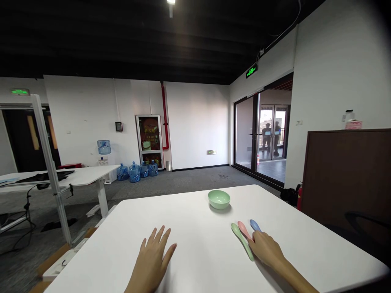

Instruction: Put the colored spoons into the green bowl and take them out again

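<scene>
The left hand point(150, 260) lies open, fingers spread, near the white worktop's point(91, 252) near edge. The right hand point(265, 248), fingers unclenched, rests at the handles of a green spoon point(242, 241), pink spoon point(243, 229) and blue spoon point(255, 224), whose heads point away toward a pale green bowl point(219, 199).

Cut off by bottom edge: wrist of left hand point(151, 262), right forearm point(297, 278), near side of tabletop point(195, 260). Under right hand point(265, 249): handle ends of pink spoon point(243, 228) and blue spoon point(255, 225), both hidden. Contact with green spoon point(242, 240): unclear. Inside of green bowl point(219, 199): angle too shallow, contents unknown. Too small to read: label on bottle point(349, 118), print on display case point(149, 138). Beyond glass door point(244, 134): two dark figures point(269, 136), too dim for detail, maybe reflections. Dark wooden cabinet point(345, 183): cut off by right edge.
</scene>
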### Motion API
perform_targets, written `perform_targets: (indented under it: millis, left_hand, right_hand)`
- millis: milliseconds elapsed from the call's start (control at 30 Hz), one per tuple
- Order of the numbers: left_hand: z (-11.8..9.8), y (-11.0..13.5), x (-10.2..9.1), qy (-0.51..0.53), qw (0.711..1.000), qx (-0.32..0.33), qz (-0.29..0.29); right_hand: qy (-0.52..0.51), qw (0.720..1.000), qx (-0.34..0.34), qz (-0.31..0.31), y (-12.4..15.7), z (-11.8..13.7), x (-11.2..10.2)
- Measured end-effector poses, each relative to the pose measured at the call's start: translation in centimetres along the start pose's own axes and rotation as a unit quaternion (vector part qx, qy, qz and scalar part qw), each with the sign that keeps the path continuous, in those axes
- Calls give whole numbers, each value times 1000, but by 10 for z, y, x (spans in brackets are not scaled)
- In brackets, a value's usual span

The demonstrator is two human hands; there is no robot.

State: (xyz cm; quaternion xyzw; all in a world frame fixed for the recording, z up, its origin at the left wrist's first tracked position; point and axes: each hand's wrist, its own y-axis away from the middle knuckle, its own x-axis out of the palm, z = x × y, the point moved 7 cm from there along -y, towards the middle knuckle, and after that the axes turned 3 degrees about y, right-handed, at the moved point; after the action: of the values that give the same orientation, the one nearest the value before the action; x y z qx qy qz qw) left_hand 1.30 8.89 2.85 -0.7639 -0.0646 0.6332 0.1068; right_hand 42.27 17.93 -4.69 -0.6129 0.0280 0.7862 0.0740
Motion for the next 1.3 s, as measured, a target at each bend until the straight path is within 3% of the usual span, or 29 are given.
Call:
perform_targets:
  millis: [667, 867, 1067, 1300]
  left_hand:
    - [0, 0, -2, 2, 1000, -3, 1]
    - [-1, 0, -1, 4, 1000, 1, 2]
    - [-2, 0, -2, 5, 1000, 10, -7]
    - [-2, 0, -2, 7, 1000, 12, -10]
  right_hand:
    - [28, 999, 3, -20, 11, 8, -11]
    - [20, 998, -25, -49, 11, 23, -20]
    - [42, 996, -75, -6, 5, 44, -6]
    - [57, 996, -69, -8, 0, 49, 8]
